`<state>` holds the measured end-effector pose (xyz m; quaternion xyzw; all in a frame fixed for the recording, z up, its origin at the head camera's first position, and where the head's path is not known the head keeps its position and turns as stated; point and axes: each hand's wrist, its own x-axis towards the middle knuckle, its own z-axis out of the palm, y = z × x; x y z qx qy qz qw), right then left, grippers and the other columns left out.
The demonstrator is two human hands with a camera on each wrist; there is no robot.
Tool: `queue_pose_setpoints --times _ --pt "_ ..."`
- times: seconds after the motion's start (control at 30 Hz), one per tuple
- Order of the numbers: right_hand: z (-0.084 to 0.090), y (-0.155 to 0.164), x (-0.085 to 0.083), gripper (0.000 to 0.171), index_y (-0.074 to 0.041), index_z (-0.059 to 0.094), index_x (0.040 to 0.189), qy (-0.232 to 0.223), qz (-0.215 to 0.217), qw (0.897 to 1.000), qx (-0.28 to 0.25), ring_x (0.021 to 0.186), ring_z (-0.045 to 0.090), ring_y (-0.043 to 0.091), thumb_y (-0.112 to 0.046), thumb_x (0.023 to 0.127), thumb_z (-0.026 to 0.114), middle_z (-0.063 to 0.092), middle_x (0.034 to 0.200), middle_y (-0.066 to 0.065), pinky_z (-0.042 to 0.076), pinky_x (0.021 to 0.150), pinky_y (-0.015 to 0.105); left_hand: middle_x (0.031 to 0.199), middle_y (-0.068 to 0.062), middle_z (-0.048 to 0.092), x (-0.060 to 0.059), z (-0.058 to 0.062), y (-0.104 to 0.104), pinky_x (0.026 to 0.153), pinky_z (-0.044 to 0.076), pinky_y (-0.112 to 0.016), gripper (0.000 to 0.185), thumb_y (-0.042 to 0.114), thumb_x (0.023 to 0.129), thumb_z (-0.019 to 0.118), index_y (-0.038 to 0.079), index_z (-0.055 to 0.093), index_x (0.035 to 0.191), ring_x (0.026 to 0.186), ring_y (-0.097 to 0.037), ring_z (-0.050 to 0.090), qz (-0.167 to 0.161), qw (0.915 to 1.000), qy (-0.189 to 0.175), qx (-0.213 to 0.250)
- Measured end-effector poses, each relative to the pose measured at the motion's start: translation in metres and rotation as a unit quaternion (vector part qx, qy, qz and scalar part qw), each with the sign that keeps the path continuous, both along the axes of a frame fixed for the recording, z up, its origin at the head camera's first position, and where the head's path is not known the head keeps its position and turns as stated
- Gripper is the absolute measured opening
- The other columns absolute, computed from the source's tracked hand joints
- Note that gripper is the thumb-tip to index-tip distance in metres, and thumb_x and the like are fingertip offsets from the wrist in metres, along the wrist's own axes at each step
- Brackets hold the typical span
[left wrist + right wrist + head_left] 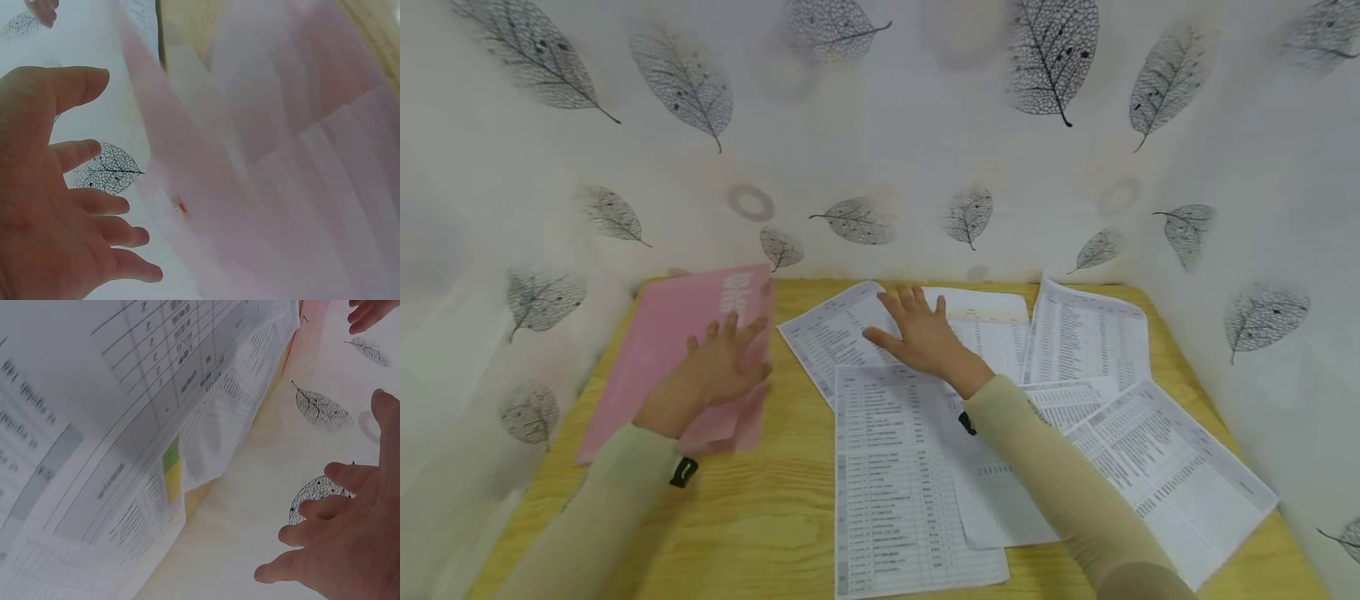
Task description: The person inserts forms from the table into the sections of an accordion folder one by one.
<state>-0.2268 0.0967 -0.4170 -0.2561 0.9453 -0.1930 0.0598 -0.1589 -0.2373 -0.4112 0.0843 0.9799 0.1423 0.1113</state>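
A pink plastic folder [655, 350] lies at the left of the wooden table [760, 517]; it fills the left wrist view as a translucent pink sheet [269, 175]. My left hand [715, 367] hovers over or rests on its right part, fingers spread and relaxed [94, 194]. Several printed sheets of tables [895, 483] overlap across the middle and right. My right hand [917, 329] is spread flat over the sheets near the far edge; the right wrist view shows its fingers [331, 531] loosely extended beside the paper [125, 456]. Neither hand grips anything.
Leaf-patterned white walls [880, 150] close in the table at the back and on both sides. Bare wood shows between folder and papers and along the near left edge. A sheet at the right [1172, 475] reaches toward the table's edge.
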Motion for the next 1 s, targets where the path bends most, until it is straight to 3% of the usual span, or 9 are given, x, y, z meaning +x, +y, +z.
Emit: queue_pose_setpoints --times 0.27,0.53,0.8,1.0 --pt "-0.007 -0.034 0.003 0.077 -0.015 0.033 0.166 0.002 0.033 0.999 0.010 0.162 0.014 0.047 -0.062 0.107 0.048 0.023 0.173 0.022 0.011 0.120 0.080 0.167 -0.041 0.013 0.006 -0.004 -0.001 0.107 0.019 -0.089 0.080 0.042 0.102 0.059 0.015 0.023 0.168 0.148 -0.068 0.020 0.009 0.9999 0.002 0.003" --pt "-0.020 -0.061 0.004 0.079 -0.016 0.029 0.168 -0.021 0.075 0.997 0.012 0.161 0.015 0.047 -0.061 0.106 0.050 0.020 0.173 0.023 0.013 0.125 0.072 0.167 -0.040 0.016 0.007 -0.007 -0.003 0.103 0.025 -0.090 0.079 0.042 0.101 0.061 0.018 0.027 0.167 0.148 -0.067 0.024 0.001 0.9998 0.018 0.009" --pt "-0.032 -0.095 0.013 0.085 -0.020 0.025 0.169 -0.053 0.116 0.990 0.054 0.163 0.010 0.043 -0.066 0.103 0.052 0.014 0.175 0.021 0.009 0.128 0.067 0.166 -0.040 0.018 0.005 -0.012 -0.008 0.104 0.027 -0.089 0.076 0.042 0.102 0.060 0.020 0.027 0.167 0.148 -0.066 0.025 0.005 0.9998 0.017 0.009" --pt "-0.039 -0.119 0.018 0.087 -0.021 0.026 0.169 -0.039 0.132 0.987 0.081 0.162 0.016 0.042 -0.069 0.101 0.052 0.018 0.175 0.018 0.014 0.128 0.065 0.165 -0.041 0.020 0.003 -0.013 -0.013 0.102 0.030 -0.088 0.074 0.039 0.102 0.060 0.020 0.030 0.167 0.147 -0.067 0.027 0.012 0.9996 0.023 0.011"
